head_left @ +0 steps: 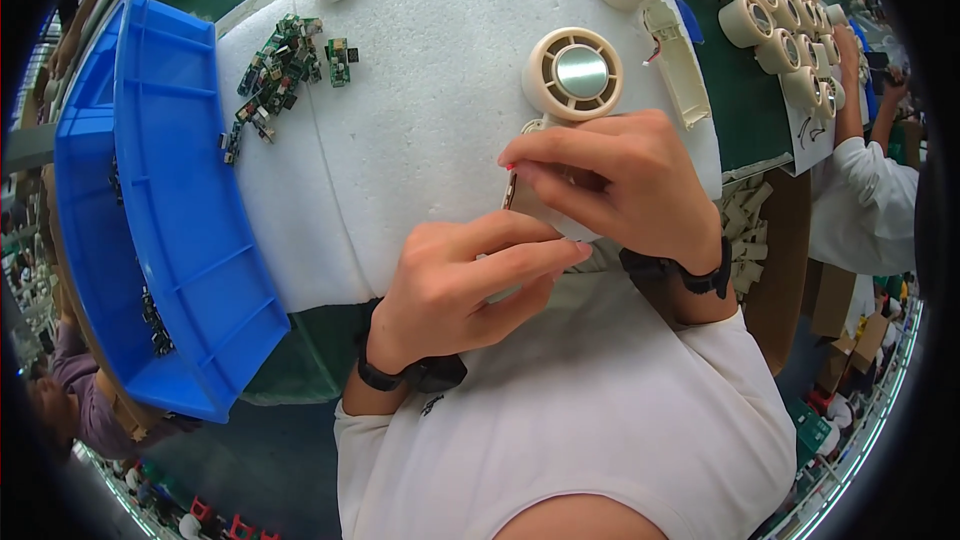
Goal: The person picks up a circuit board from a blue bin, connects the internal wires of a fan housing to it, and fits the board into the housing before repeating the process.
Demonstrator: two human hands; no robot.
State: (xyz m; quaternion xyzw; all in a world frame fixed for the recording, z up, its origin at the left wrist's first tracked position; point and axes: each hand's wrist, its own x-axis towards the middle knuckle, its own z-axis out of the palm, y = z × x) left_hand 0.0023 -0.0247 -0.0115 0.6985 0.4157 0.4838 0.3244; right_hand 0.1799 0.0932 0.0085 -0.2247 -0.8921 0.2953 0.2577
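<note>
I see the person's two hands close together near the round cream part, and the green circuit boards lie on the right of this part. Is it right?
The side is wrong: the head view shows the green circuit boards on the left of the round cream part. The left hand and right hand are close together near it.

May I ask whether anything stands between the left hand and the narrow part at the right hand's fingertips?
Nothing visible does: the narrow part shows just beyond the left hand, below the fingertips of the right hand. Whether the left hand touches it is unclear.
</note>
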